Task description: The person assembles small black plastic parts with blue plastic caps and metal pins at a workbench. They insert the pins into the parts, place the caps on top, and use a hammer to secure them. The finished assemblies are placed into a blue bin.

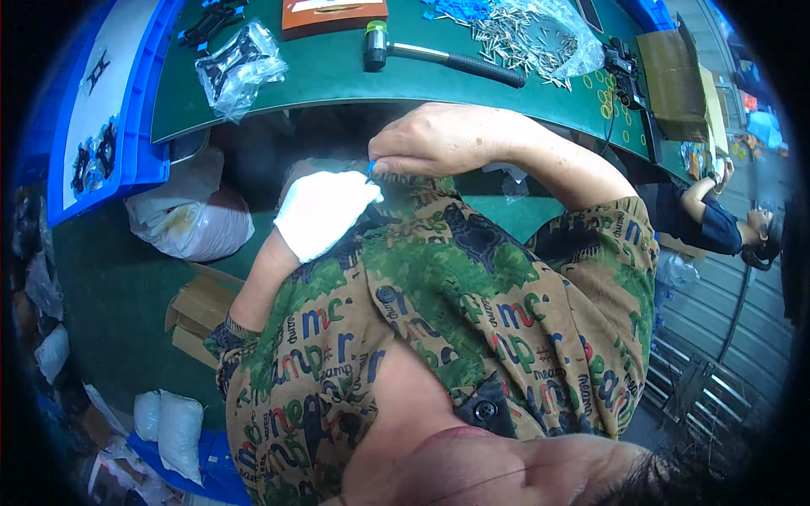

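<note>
My left hand point(325, 215), in a white glove, is closed in front of my body, just below the table edge. My bare right hand point(439, 139) meets it with thumb and fingers pinched together. Between the two sets of fingertips shows a small blue piece point(370, 167), gripped by my right hand. Whatever the gloved fingers hold is hidden. On the green table point(321, 88) beyond lies a mallet point(439, 61) with a black handle and a green-and-black head. Farther right is a heap of small metal pins point(515, 38), beside small blue parts point(460, 8).
Black parts in a clear bag point(240, 67) lie near an orange-brown box point(333, 17). A blue-rimmed tray point(139, 160) stands at the left, above a stuffed plastic bag point(198, 219). Yellow rings point(606, 101) and a cardboard box point(675, 84) are at the right. Another person point(717, 215) works there.
</note>
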### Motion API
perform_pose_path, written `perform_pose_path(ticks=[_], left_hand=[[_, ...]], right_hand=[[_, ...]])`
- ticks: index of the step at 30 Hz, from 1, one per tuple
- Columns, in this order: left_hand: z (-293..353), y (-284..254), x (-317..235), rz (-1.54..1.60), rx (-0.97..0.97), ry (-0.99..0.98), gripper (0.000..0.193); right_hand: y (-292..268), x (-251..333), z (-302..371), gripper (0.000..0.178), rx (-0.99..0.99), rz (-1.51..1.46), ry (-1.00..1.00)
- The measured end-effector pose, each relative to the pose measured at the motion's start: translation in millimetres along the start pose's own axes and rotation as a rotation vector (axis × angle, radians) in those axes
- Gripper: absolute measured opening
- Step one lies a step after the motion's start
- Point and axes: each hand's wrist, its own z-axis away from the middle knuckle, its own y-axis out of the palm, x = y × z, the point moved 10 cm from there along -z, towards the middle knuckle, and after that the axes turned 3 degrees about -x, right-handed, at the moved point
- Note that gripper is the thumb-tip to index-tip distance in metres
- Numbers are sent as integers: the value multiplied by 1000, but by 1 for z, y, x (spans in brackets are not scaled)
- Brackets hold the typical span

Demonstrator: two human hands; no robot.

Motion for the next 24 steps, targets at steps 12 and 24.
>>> perform_pose_path(ticks=[12,24], left_hand=[[-2,-11,3,209,-133,-89,23],[7,-5,14,336,-152,-188,14]], right_hand=[[11,-1,-2,35,1,-59,41],[15,4,-8,30,-22,-58,27]])
